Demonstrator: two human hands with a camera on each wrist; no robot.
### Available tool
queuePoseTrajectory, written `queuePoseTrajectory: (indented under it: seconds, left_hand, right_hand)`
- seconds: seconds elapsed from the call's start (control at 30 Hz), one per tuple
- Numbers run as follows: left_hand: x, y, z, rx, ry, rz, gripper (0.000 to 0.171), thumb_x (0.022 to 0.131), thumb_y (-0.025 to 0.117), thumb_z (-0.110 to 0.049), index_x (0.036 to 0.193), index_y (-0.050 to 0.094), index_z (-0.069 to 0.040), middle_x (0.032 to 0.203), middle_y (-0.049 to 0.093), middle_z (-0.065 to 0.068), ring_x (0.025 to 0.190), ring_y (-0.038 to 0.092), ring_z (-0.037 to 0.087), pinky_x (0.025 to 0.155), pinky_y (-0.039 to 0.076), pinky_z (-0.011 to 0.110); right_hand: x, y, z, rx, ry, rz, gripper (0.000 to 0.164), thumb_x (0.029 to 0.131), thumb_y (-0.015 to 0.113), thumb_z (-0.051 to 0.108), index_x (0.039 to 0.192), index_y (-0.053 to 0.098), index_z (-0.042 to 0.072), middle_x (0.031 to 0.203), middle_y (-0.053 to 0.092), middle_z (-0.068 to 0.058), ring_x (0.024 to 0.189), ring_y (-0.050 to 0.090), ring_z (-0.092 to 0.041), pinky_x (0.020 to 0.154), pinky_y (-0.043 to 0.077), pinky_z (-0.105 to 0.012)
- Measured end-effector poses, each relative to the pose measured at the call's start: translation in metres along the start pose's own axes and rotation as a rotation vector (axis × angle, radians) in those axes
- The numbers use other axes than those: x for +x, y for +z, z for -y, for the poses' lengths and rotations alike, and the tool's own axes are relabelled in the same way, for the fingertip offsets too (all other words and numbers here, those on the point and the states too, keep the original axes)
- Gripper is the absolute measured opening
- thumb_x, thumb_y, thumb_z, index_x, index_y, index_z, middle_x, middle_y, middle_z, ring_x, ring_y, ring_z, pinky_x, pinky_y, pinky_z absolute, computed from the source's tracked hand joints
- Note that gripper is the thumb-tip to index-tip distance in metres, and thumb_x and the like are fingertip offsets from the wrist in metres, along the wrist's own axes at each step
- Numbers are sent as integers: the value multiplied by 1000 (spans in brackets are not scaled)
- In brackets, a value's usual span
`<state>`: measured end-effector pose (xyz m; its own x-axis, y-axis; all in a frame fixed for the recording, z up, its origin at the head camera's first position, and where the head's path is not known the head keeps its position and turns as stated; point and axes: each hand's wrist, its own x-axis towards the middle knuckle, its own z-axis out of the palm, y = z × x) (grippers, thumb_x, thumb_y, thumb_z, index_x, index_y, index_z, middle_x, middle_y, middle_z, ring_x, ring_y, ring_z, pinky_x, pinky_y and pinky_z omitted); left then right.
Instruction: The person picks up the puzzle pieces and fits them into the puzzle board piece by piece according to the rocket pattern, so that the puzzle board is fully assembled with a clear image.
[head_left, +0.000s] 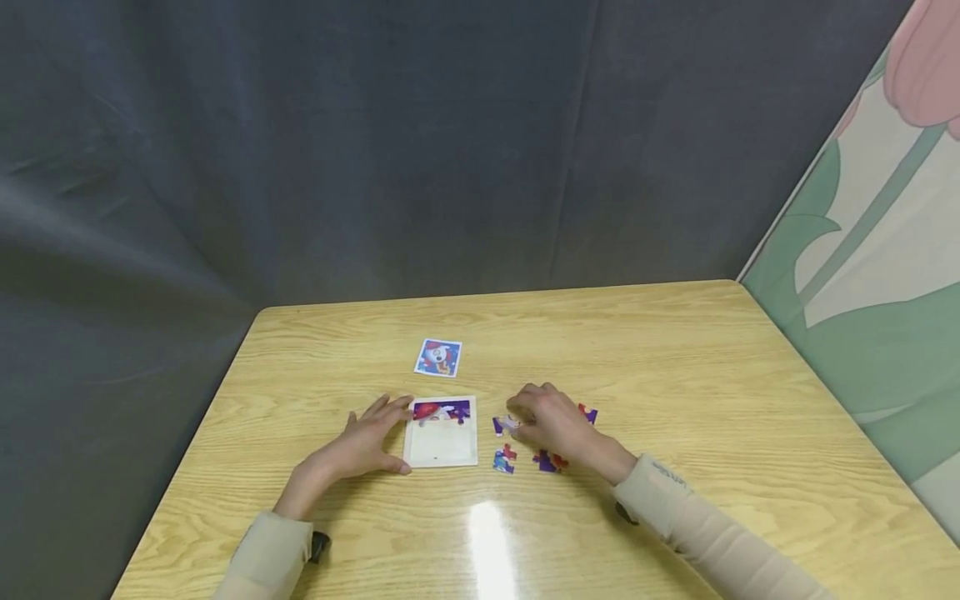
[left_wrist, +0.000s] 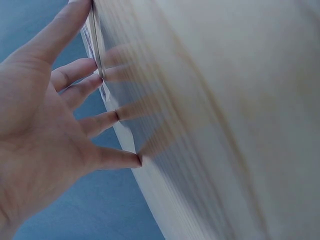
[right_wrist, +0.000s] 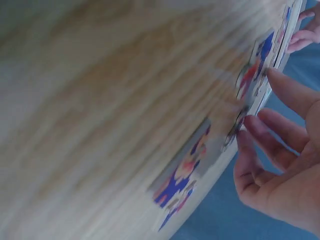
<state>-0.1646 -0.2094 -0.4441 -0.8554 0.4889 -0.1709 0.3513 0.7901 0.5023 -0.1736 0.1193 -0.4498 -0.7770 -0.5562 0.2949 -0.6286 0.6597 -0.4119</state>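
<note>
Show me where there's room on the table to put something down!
A big bare patch of table runs right of the picture card, toward the dark curtain and flowery panel. Another lies left of the card. It's crowded lower down: the left grip is beside the puzzle tray, the right grip among loose puzzle pieces.

dark curtain (head_left: pixel 420 150), tulip-print cloth (head_left: pixel 885 267), wooden table (head_left: pixel 637 350)
</note>
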Motion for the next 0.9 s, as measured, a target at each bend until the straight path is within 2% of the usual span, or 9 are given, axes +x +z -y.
queuePoseTrajectory:
  seconds: [0.17,0.57,0.9]
  left_hand:
    - [-1,-1,-1,2,-12,2,77,74,82,-33,139,48,-11,159,23,5,146,7,37,100,3,79]
    - [-1,-2,-1,15,3,0,77,74,82,-34,139,48,-10,158,25,8,145,8,39,99,4,80]
    - [0,-2,0,13,-1,7,77,75,82,-34,140,48,-11,159,24,6,146,7,38,100,4,79]
  right_hand:
    - [1,3,2,-7,-16,17,35,75,82,17,105,71,2,101,66,-10,84,54,-21,69,45,-32]
    - [5,5,0,-15,11,22,27,77,81,18,98,72,4,96,65,-6,80,53,-17,70,45,-30]
    - [5,6,-2,-9,22,27,25,76,82,17,92,70,4,88,63,-4,75,49,-12,65,45,-24]
